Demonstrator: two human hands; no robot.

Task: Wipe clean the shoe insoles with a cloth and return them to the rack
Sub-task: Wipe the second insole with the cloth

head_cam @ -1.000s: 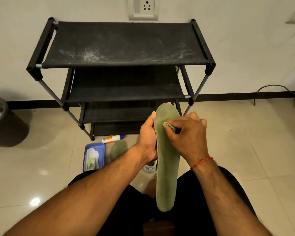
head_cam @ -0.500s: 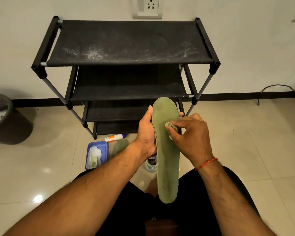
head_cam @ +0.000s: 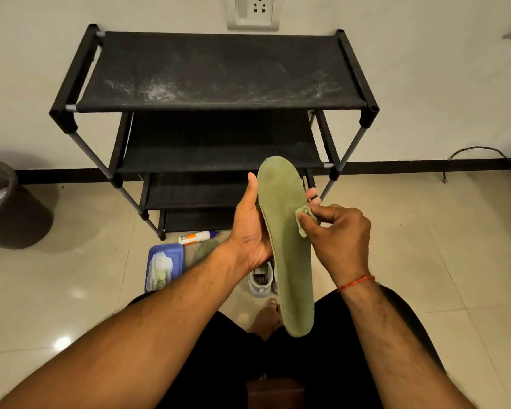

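A long green insole (head_cam: 289, 261) stands upright in front of me, toe end up. My left hand (head_cam: 252, 228) grips its left edge, fingertips showing behind the right edge. My right hand (head_cam: 340, 236) pinches a small greenish cloth (head_cam: 303, 218) against the insole's right edge. A second green insole (head_cam: 205, 250) lies on the floor beyond my left wrist. The black shoe rack (head_cam: 216, 72) stands against the wall, its dusty top shelf bare.
A blue tray (head_cam: 176, 252) holding white wipes lies on the floor, a glue tube (head_cam: 196, 237) beside it. A pale shoe (head_cam: 261, 280) sits under my left hand. A dark bin (head_cam: 6, 205) stands at left, a cable (head_cam: 478, 154) at right.
The cloth hand has slid from the middle of the insole to its right edge. The insole has tilted slightly and the view has shifted a little.
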